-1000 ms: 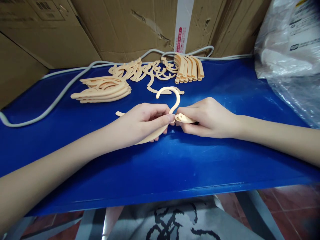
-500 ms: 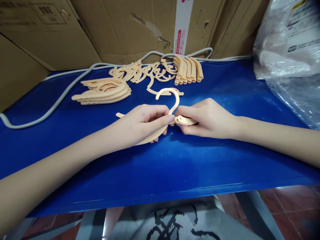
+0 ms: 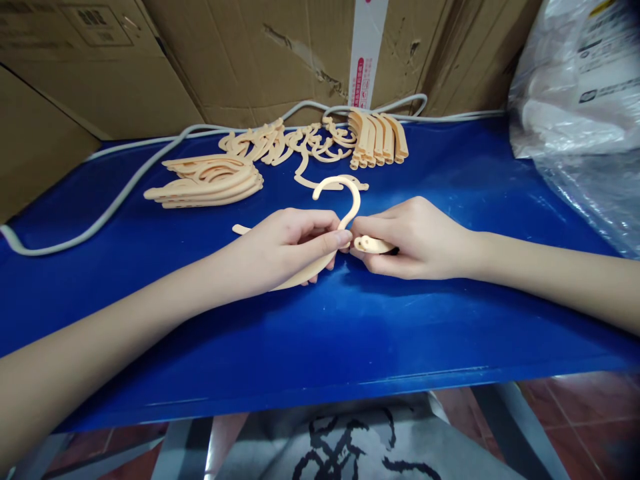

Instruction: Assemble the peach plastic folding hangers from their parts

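Fingers [image 3: 325, 241] of left hand [image 3: 285, 247] pinch hanger arm [image 3: 300, 277] w/ hook [image 3: 345, 193]; right hand [image 3: 425, 237] fingers closed on 2nd arm piece [image 3: 373, 245], just beside hook base, above blue worktop [image 3: 350, 333].

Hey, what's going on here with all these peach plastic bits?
At a blue table, a person's left hand grips a peach plastic hanger arm with a hook rising from it. The right hand holds a second peach piece, its end close to the hook's base. Behind lie a stack of arms, loose hooks and a row of more pieces.
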### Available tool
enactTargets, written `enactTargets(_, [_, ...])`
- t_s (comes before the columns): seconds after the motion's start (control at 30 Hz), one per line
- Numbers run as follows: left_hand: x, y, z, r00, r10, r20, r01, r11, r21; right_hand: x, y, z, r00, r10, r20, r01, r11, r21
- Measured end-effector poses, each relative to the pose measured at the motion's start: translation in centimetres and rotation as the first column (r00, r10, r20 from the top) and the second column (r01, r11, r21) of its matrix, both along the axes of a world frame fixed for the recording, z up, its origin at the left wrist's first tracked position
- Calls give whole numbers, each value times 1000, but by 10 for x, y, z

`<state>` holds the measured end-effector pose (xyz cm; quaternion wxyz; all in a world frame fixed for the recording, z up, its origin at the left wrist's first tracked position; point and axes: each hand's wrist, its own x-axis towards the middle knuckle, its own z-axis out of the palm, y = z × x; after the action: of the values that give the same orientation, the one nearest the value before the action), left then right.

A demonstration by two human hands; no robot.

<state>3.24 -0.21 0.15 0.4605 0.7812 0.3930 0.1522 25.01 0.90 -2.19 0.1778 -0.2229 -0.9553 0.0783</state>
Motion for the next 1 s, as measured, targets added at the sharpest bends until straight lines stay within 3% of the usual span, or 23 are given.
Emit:
enactTargets(0.13, [0, -1, 1, 1000, 7, -4, -7, 1000, -20, 0, 1, 2, 1000, -6, 20, 7, 999, -42])
enactTargets(0.53, [1, -1, 1, 999, 9, 35, -9, 1000, -21, 0, 1, -1, 1000, -10, 12, 10, 1000, 16])
enactTargets(1.0, [-1, 0, -4, 998, 7, 57, -6, 1000, -21, 0, 2, 0, 998, -32, 60, 36, 998, -58])
